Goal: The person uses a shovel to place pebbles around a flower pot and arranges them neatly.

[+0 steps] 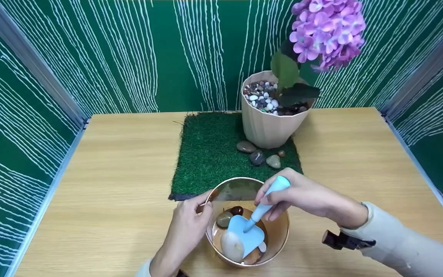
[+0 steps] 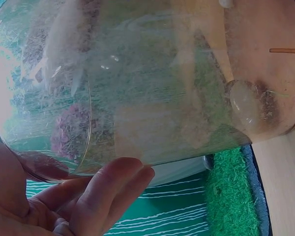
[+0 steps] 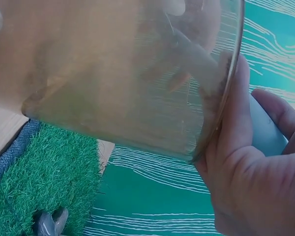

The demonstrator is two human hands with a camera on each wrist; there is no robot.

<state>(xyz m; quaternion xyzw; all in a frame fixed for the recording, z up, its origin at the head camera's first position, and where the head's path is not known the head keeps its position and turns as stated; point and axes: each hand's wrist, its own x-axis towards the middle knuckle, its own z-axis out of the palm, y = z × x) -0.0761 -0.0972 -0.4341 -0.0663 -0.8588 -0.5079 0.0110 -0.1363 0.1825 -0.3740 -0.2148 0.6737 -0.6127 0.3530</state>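
Note:
A clear amber-tinted glass bowl (image 1: 280, 231) stands at the table's front, its rim gripped at the left by my left hand (image 1: 189, 221), thumb inside and fingers outside. My right hand (image 1: 302, 192) holds a light blue toy shovel (image 1: 258, 212) by its handle, blade down inside the bowl. A large whitish stone (image 1: 232, 246) overlaps the blade's left edge. Beside the blade lie an olive-grey stone (image 1: 223, 220), a dark brown stone (image 1: 237, 210) and a small white stone (image 1: 262, 246). In the right wrist view the shovel handle (image 3: 267, 132) shows between thumb and fingers at the rim.
Behind the bowl lies an artificial grass mat (image 1: 206, 154). On it stands a beige pot (image 1: 269, 129) filled with pebbles, with a purple flower (image 1: 329, 36). Several loose stones (image 1: 257, 157) lie before the pot. Green white-striped panels (image 1: 110, 57) enclose the wooden table (image 1: 110, 184).

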